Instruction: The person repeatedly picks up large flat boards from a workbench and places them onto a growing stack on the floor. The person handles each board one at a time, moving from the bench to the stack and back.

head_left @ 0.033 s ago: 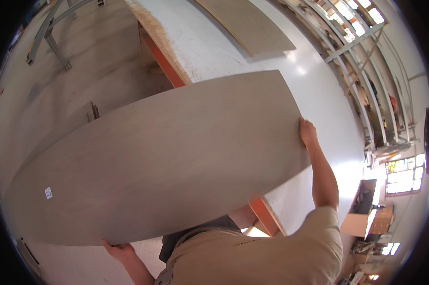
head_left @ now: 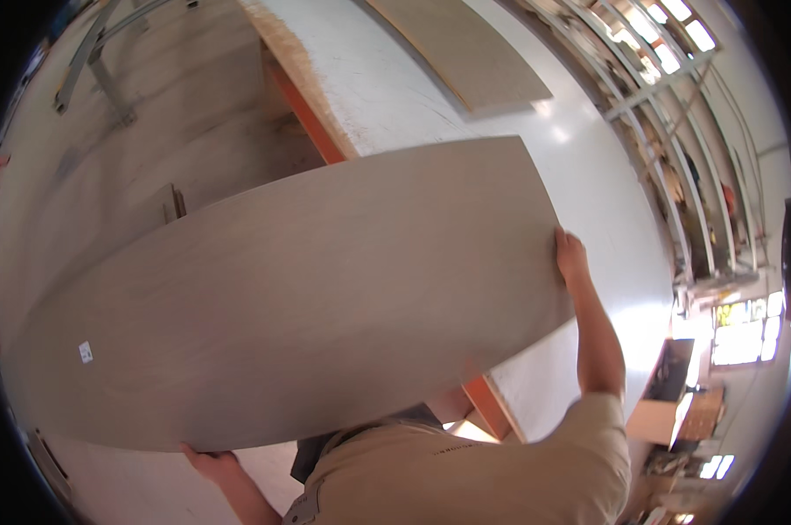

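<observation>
large grey-brown board [head_left: 308, 289] held broad face up across the front of the body, its right end over the white table [head_left: 623, 210], its left part out over the floor [head_left: 185, 96]. whether the underside touches the table: cannot tell.

change is slight: the whole view has shifted a little, but both hands sit at the same spots on the board. reads as a steady hold, no fresh step.

left hand [head_left: 213, 464] closed on the near edge toward the left end; right hand [head_left: 572, 254] closed on the right end edge. each grip is only as wide as the board's edge; fingers underneath are hidden. second board [head_left: 465, 52] lies farther along the table, apart.

markings: small white label [head_left: 85, 352] near the board's left end, dark print too small to read; short dark lettering on the tan shirt [head_left: 500, 477], blurred.
</observation>
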Available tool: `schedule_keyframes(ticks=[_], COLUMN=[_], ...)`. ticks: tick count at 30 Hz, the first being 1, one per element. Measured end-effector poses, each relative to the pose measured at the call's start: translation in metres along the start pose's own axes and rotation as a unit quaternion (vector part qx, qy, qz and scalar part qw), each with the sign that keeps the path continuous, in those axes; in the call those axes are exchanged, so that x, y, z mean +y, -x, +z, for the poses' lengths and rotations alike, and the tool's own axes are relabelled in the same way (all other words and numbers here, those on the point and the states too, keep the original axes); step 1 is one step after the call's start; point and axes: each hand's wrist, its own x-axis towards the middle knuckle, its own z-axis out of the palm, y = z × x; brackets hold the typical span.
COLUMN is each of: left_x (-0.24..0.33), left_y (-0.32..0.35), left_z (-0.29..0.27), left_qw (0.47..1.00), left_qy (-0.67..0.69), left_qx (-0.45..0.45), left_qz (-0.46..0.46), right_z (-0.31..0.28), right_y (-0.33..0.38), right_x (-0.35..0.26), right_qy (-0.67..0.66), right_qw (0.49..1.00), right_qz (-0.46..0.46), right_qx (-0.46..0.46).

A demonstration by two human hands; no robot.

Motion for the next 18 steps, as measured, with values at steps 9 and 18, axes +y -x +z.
schedule_keyframes(ticks=[9, 18], left_x=[0.063, 0.136], left_y=[-0.114, -0.241], left_z=[0.021, 0.092], left_qw=[0.986, 0.969], left_qy=[-0.007, 0.062], left_qx=[-0.122, 0.067], left_qz=[0.117, 0.231], right_z=[-0.039, 0.123], right_y=[0.052, 0.091], right_x=[-0.096, -0.284], right_qy=[-0.207, -0.309], right_qw=[0.958, 0.903], right_qz=[-0.144, -0.151], right_qx=[-0.138, -0.258])
